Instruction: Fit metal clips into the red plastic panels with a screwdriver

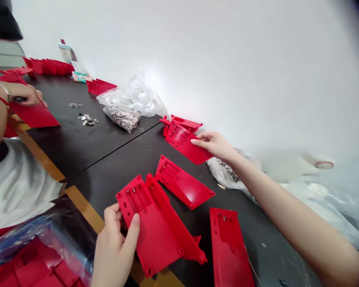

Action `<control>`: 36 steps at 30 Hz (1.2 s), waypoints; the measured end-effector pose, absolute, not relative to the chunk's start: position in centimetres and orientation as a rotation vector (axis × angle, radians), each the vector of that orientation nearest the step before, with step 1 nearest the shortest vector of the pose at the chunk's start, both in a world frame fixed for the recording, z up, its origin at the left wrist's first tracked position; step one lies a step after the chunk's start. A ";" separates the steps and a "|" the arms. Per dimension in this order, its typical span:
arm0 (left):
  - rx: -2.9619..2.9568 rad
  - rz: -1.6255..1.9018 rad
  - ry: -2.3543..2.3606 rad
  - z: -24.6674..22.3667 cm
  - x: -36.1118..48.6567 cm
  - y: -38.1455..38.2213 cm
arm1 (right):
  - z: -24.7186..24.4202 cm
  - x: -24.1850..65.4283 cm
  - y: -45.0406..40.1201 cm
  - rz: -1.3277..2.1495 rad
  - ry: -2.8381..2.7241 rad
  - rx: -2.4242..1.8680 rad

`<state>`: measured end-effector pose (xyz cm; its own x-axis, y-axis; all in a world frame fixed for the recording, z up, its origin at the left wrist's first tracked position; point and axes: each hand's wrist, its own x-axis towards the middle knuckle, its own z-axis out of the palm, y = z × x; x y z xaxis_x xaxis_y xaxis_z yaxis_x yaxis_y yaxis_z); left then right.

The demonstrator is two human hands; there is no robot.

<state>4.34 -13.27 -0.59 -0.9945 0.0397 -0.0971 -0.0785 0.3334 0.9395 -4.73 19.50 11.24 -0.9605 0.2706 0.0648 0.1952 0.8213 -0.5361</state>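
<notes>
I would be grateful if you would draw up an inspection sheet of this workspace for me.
Surface: black table in two joined sections, with a tan edge strip.
Job's things: red plastic housing, red panel, further red plastic parts, and a row of red parts farther along.
Clutter: clear plastic bag holding small metal pieces; loose metal pieces on the table.
Hands: left hand grips the housing; right hand touches the panel.
Cables: nothing seen.
Surroundings: white wall; a co-worker's hand at left holds a dark-handled tool.
</notes>
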 end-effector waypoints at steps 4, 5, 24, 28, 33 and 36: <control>-0.005 1.727 2.501 -1.1 4.2 -13.5 | 13.7 0.6 17.0 1.182 -2.766 -0.421; -0.009 1.717 2.504 -1.2 4.1 -13.5 | 14.1 1.6 16.6 1.238 -2.749 -0.432; -0.096 1.756 2.486 0.5 5.0 -12.8 | 12.0 3.3 13.4 1.615 -2.833 -0.512; -0.073 1.748 2.474 -0.3 4.7 -13.2 | 10.8 3.2 13.0 1.563 -2.882 -0.515; -0.033 1.716 2.499 -1.4 4.4 -13.6 | 10.6 3.0 13.0 1.395 -3.065 -0.446; -0.021 1.714 2.527 -1.4 4.5 -13.7 | 11.0 0.8 14.3 0.970 -3.055 -0.388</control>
<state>4.51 -13.66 -1.44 -0.9960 0.0381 -0.0810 -0.0612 0.3710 0.9266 0.79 14.25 11.01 -0.9674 0.2011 -0.1541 0.2532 0.7909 -0.5571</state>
